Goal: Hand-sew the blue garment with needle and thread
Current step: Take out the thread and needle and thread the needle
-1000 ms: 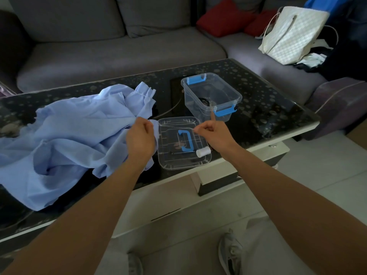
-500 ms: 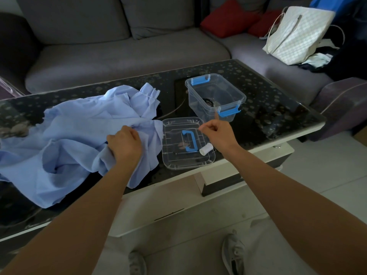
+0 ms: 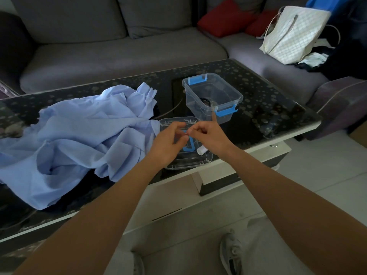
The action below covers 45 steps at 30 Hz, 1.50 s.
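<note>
Change noted: the left hand [image 3: 168,144] is no longer on the blue garment [image 3: 79,135], where half a second ago it gripped a fold near the edge. It now sits above the clear lid [image 3: 174,165], its fingertips nearly touching those of the right hand [image 3: 211,135]. The right hand is in much the same place as before, thumb and forefinger pinched together and one finger raised. The pinch is judged to hold the thread, which is too fine to make out here, as is any needle. The left hand's fingers are curved, with thumb and forefinger drawn toward that pinch. Whether they have closed on anything cannot be told. The garment lies crumpled and untouched on the dark glass table [image 3: 278,108], its near edge just beside the lid and no hand on it. A white spool [image 3: 201,150] rests on the lid beside the blue handle [image 3: 187,149], below the right wrist. The open clear box [image 3: 213,96] stands behind the hands. Assessment: work has moved from arranging the cloth to preparing the thread, probably threading or knotting. No stitch is evident, so the sewing proper is judged not yet begun.
</note>
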Each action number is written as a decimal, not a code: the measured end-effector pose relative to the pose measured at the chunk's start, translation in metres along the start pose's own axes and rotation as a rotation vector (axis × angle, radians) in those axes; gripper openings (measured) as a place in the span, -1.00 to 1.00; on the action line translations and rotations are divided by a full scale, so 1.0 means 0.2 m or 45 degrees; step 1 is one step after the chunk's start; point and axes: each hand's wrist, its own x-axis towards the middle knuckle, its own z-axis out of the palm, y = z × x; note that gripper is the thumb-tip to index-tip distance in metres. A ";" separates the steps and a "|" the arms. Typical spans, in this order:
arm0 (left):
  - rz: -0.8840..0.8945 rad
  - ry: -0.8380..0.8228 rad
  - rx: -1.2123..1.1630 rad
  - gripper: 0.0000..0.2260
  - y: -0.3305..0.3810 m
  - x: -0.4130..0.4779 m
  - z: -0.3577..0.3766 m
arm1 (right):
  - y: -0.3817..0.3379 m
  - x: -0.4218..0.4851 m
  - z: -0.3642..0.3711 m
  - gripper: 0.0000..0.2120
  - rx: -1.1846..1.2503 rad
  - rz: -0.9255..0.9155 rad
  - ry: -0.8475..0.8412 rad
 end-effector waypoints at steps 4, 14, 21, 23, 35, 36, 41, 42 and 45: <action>-0.062 0.119 0.147 -0.91 -0.02 0.03 -0.01 | 0.01 0.00 0.00 -0.91 -0.022 -0.017 -0.061; -0.309 0.776 0.046 -0.81 -0.11 0.06 -0.19 | 0.06 0.05 -0.03 -0.90 0.038 0.113 0.308; -0.469 0.968 0.103 -0.79 -0.18 0.03 -0.24 | 0.07 0.05 -0.02 -0.89 -0.001 0.136 0.264; -0.529 0.962 0.112 -0.78 -0.20 0.03 -0.26 | 0.06 0.05 -0.01 -0.89 -0.010 0.136 0.259; 0.165 0.821 0.272 -0.67 -0.01 0.02 -0.13 | 0.04 0.03 0.00 -0.97 0.012 0.103 0.155; 0.227 0.626 0.141 -0.69 0.01 0.01 -0.10 | 0.04 0.02 0.00 -0.97 0.006 0.084 0.133; -0.091 0.011 -0.113 -0.81 0.01 0.01 0.03 | 0.03 0.01 0.00 -0.90 -0.012 -0.042 0.046; -0.124 0.028 -0.113 -0.88 0.01 0.02 0.03 | 0.02 0.01 0.00 -0.90 -0.010 -0.047 0.043; -0.160 0.141 -0.068 -0.91 -0.01 0.05 -0.01 | 0.02 0.01 0.00 -0.93 -0.014 -0.014 0.028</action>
